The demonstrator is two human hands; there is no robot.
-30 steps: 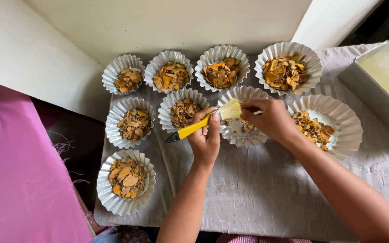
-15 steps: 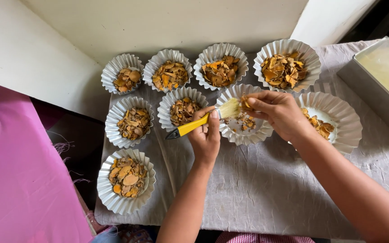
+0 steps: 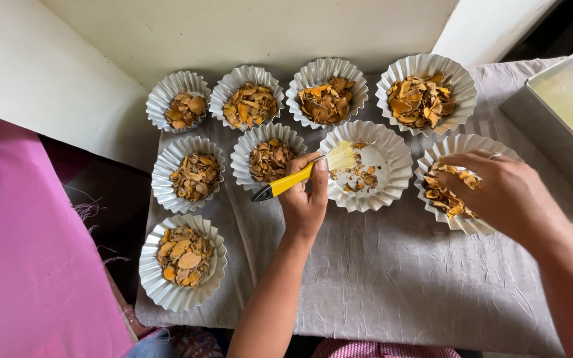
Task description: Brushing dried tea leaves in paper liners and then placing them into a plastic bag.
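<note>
My left hand [image 3: 306, 199] grips a yellow-handled brush [image 3: 293, 180]; its pale bristles rest inside a fluted white paper cup [image 3: 384, 154] that holds only a few orange-brown dried slices. My right hand [image 3: 502, 192] hovers, fingers curled, over the cup at the right [image 3: 439, 154], touching the dried slices in it; whether it pinches any is hidden. Several other paper cups are full of the same slices, such as the one at the front left [image 3: 182, 262].
The cups stand on a grey cloth [image 3: 399, 285] over a table. A metal tray with pale contents [image 3: 568, 106] sits at the right edge. A pink cloth [image 3: 28, 265] lies to the left, a white wall behind.
My right hand has moved from the middle cup rightward to the cup at the right. The brush hand has stayed almost still.
</note>
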